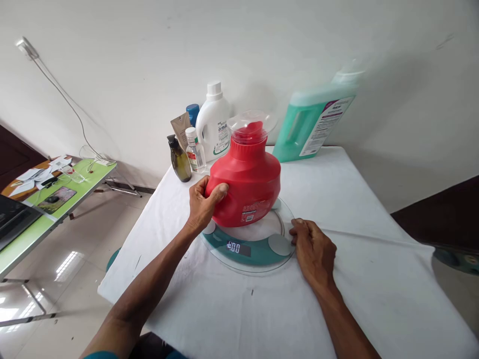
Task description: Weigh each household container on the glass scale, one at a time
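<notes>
The left hand [202,202] grips the side of a red jug [247,179] with a clear funnel [251,122] in its neck, standing on a round scale [249,244] mid-table. The right hand [312,249] rests loosely curled against the scale's right rim, holding nothing. At the table's [374,299] far edge stand a green-filled jug [314,124] and smaller bottles [198,142].

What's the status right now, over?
Left hand gripping red jug on scale. Right hand flat at scale's rim. Funnel in jug's mouth. Bottles behind, clear of hands.
</notes>
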`<state>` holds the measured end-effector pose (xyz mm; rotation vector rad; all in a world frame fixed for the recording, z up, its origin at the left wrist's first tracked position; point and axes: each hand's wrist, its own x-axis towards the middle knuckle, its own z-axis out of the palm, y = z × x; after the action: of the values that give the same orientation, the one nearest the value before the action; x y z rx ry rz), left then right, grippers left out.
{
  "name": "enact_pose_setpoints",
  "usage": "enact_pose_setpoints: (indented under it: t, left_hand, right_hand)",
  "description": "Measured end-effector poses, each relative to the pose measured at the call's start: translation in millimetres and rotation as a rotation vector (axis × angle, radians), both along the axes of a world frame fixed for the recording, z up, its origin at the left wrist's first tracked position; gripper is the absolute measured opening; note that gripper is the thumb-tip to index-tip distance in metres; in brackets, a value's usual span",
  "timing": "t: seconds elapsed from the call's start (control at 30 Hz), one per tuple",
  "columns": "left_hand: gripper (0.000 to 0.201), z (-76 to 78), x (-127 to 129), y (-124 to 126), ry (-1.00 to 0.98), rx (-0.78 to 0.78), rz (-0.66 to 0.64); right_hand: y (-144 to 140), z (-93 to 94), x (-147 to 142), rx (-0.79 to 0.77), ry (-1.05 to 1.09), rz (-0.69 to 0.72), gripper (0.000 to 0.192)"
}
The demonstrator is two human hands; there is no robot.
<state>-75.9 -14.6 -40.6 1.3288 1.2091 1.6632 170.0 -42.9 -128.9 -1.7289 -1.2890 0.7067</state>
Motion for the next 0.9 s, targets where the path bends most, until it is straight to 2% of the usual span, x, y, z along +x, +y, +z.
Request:
enact_pose_setpoints:
  t: [0.1, 0.17, 0.27, 0.33, 0.4, 0.53, 0.9]
  left_hand:
    - [0.058, -14.2, -24.1, 6.6, 0.081, 0.076, 0.034]
    - [0.061, -32.1, -42.9, 12.1, 0.109, 0.081, 0.119]
    - [0.063, -64.6, -62.8, 16.5, 0.118, -0.006, 0.234]
    - [0.065, -81.8, -66.3, 15.6, 0.083, -0.061, 0.191]
    - [0.067, -91.2, -63.3, 12.6, 0.045, -0.075, 0.100]
    - [0.066, -92.4, -53.2, 6.9, 0.111, -0.068, 0.021]
    - [0.066, -91.1, -52.4, 7.0, 0.206, -0.063, 0.038]
  right_hand:
    - [-0.8, -0.7, -0.4, -0.002, 0.003, -0.003, 0.049]
    - [-0.6, -1.3, -0.7, -0.005, 0.008, 0.000, 0.051]
    - [-0.1, -1.8, -1.1, -0.003, 0.000, -0.005, 0.053]
    - [0.1, -2.1, -1.2, 0.005, -0.015, -0.007, 0.053]
    - [0.1, -2.4, -1.2, 0.014, -0.024, -0.008, 0.054]
    - [0.7, -3.1, -1.5, 0.034, -0.035, -0.017, 0.055]
    - [1.7, -2.0, -0.8, 0.001, -0.028, -0.009, 0.052]
